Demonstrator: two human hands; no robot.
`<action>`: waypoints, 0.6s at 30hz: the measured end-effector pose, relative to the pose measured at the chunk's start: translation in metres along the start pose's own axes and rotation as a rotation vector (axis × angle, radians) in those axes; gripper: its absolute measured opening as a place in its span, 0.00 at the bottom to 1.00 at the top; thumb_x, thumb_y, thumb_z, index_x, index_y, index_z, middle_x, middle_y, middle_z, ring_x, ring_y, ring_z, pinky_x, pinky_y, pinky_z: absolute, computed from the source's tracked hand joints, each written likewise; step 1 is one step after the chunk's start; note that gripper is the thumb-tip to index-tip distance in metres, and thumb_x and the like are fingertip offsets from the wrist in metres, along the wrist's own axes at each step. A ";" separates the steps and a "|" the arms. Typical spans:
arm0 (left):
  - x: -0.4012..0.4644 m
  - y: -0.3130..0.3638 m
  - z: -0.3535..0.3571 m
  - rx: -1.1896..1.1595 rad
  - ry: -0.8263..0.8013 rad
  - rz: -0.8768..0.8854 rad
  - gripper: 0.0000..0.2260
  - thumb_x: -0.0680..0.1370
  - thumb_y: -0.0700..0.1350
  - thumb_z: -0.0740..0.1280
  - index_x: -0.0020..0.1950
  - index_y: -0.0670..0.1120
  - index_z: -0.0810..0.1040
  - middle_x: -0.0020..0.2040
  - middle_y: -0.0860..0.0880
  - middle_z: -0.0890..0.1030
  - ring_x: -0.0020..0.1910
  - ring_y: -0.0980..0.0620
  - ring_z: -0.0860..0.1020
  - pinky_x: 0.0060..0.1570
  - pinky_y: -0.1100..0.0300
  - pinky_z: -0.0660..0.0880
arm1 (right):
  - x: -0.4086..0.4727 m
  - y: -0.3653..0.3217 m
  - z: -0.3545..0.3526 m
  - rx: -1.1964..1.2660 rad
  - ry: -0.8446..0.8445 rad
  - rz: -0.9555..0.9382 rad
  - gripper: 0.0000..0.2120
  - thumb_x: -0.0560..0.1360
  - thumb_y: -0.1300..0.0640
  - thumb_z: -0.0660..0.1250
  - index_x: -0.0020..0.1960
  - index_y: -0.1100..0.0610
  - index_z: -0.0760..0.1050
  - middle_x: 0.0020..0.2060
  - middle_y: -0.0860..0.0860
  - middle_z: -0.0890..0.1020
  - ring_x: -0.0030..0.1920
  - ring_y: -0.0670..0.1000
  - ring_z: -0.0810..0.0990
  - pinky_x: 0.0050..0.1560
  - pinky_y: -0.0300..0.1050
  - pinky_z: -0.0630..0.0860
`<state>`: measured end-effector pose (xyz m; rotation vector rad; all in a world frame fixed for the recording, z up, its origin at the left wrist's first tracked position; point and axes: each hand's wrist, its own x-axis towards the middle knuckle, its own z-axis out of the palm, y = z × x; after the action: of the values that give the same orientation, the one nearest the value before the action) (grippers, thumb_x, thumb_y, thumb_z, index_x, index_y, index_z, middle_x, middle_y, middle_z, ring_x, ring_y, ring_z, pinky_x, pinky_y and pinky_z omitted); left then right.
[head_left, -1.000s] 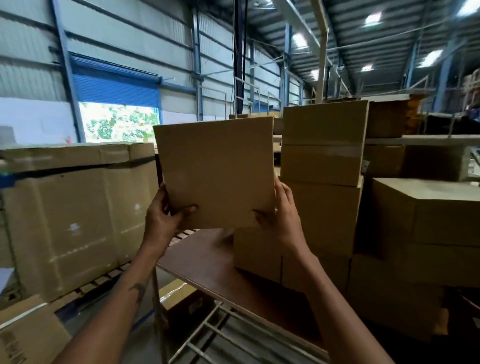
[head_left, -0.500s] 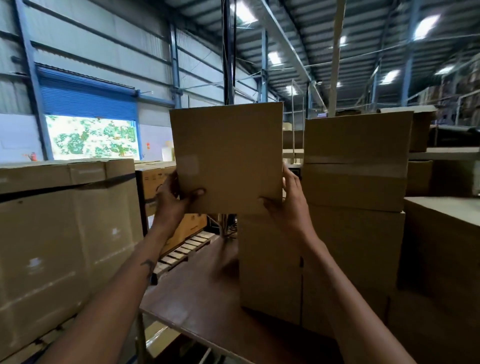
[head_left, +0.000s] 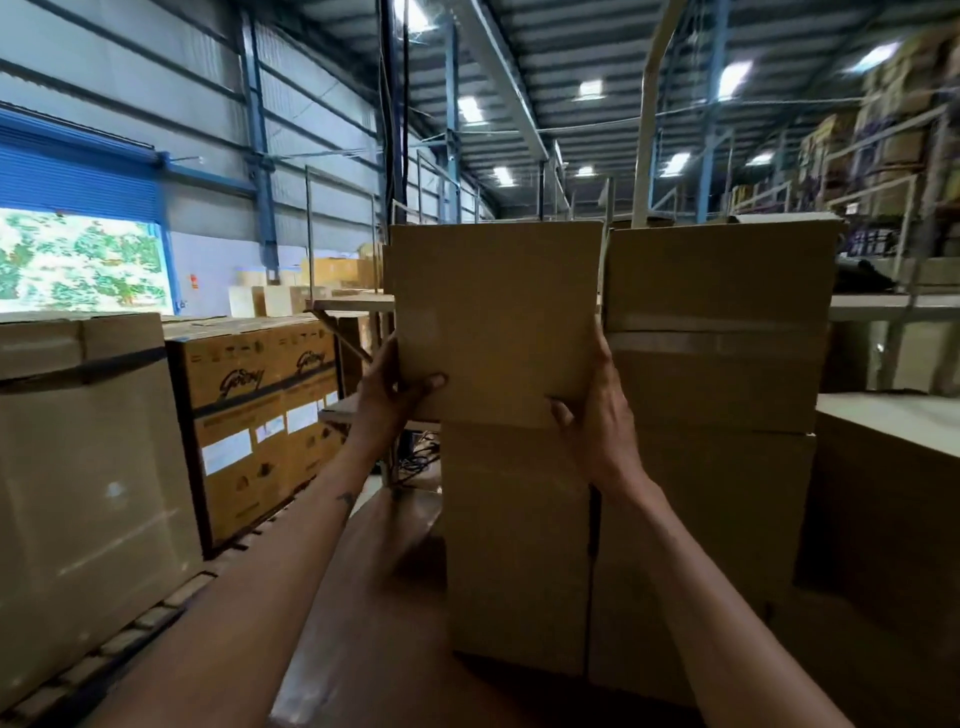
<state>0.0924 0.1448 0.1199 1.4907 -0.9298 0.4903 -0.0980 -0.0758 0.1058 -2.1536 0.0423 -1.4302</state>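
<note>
Gripping carton by its lower side edges: left hand and right hand both curled round it, thumbs on near face. Upright, dead ahead, equal reach either arm, bottom edge right at top of lower carton, just beside right stack. Contact underneath unclear.

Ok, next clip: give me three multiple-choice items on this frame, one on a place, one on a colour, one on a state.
1. Where is the held box?
A) on the floor
B) directly above a lower box on the table
C) on a pallet

2. What colour is the shutter at left?
A) red
B) blue
C) green

3. Which hands grip the box?
A) neither
B) only one
C) left hand and right hand both

Answers:
1 B, its bottom edge is level with the lower box's top.
2 B, blue slats hang above the opening.
3 C, each hand's thumb lies on its front.
</note>
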 end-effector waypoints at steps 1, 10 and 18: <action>0.004 -0.007 0.005 0.005 -0.009 -0.001 0.36 0.77 0.45 0.81 0.82 0.52 0.70 0.72 0.56 0.80 0.69 0.57 0.81 0.63 0.56 0.83 | 0.002 0.006 0.004 -0.048 0.023 -0.001 0.54 0.78 0.66 0.76 0.89 0.45 0.45 0.85 0.51 0.59 0.81 0.47 0.63 0.80 0.56 0.68; 0.039 -0.051 0.049 -0.057 -0.108 -0.095 0.36 0.80 0.46 0.78 0.84 0.52 0.65 0.73 0.54 0.78 0.66 0.61 0.80 0.57 0.62 0.84 | 0.015 0.050 0.031 -0.750 0.277 -0.254 0.22 0.75 0.68 0.76 0.68 0.62 0.82 0.72 0.67 0.75 0.72 0.61 0.68 0.72 0.61 0.74; 0.050 -0.105 0.077 -0.212 -0.190 -0.289 0.41 0.76 0.64 0.76 0.81 0.46 0.66 0.73 0.47 0.79 0.70 0.49 0.79 0.72 0.42 0.78 | 0.001 0.073 0.045 -1.068 0.065 -0.212 0.28 0.82 0.64 0.58 0.82 0.56 0.69 0.77 0.59 0.74 0.69 0.64 0.74 0.68 0.63 0.76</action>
<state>0.1873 0.0498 0.0811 1.4623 -0.8653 0.0383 -0.0392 -0.1190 0.0607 -2.9893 0.7806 -1.8436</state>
